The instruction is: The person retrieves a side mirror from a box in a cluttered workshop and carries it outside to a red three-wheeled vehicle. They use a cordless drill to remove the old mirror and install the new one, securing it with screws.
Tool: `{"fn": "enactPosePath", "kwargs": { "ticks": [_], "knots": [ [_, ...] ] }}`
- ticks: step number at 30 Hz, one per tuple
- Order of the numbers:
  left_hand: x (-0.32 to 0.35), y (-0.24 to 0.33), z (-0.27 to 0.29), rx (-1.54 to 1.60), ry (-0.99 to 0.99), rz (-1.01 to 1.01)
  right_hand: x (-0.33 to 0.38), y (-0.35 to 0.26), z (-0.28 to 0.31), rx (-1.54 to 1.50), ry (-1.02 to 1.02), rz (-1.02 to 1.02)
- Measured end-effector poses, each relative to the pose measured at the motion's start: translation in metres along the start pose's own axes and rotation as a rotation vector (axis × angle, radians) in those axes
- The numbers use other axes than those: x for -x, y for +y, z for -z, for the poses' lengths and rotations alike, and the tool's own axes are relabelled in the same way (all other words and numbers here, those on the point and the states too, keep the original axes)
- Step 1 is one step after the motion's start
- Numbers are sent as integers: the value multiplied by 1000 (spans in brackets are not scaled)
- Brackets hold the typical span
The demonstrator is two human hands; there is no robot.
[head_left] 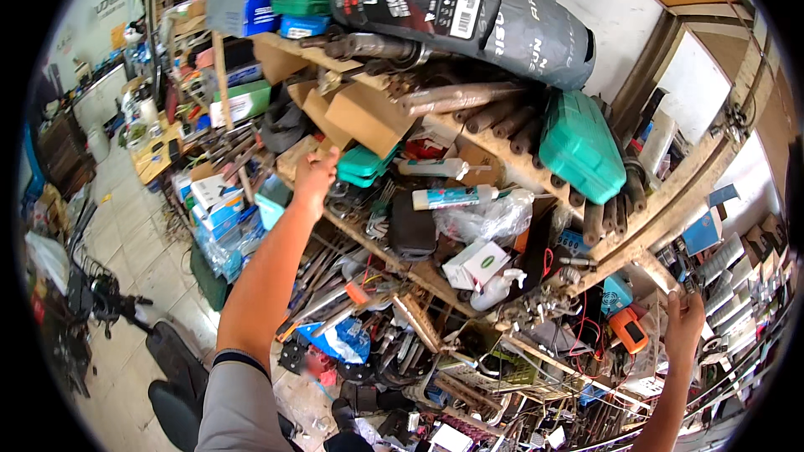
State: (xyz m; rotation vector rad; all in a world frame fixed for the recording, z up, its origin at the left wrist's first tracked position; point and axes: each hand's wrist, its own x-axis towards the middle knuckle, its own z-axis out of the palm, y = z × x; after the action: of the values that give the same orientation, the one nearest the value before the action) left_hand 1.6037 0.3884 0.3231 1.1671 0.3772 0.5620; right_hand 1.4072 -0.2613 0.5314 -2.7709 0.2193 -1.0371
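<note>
My left hand (315,182) reaches up to the middle shelf with its fingers curled. It is next to a brown cardboard box (367,117) and a teal plastic case (362,165); whatever its fingers may hold is hidden. Off to the right, my right hand (685,322) is raised, fingers bent together near the lower end of a wooden shelf beam (657,271). Whether it grips the beam or something small cannot be made out. An orange device (628,331) lies left of that hand.
A wrapped tyre (469,17) and a larger green case (582,146) rest above, beside metal tubes (502,117). The shelf carries a white-and-blue tube (455,197), a black pouch (412,226) and a spray bottle (498,289). A motorbike (167,360) stands at lower left.
</note>
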Motion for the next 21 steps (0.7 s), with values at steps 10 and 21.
{"fn": "enactPosePath", "kwargs": {
  "ticks": [10,21],
  "knots": [
    [-227,-89,-75,-148,145,168,-3,-30,0,10,41,-61],
    [-200,-82,-19,405,-117,-26,-1,-29,-2,40,11,-33]
  ]
}}
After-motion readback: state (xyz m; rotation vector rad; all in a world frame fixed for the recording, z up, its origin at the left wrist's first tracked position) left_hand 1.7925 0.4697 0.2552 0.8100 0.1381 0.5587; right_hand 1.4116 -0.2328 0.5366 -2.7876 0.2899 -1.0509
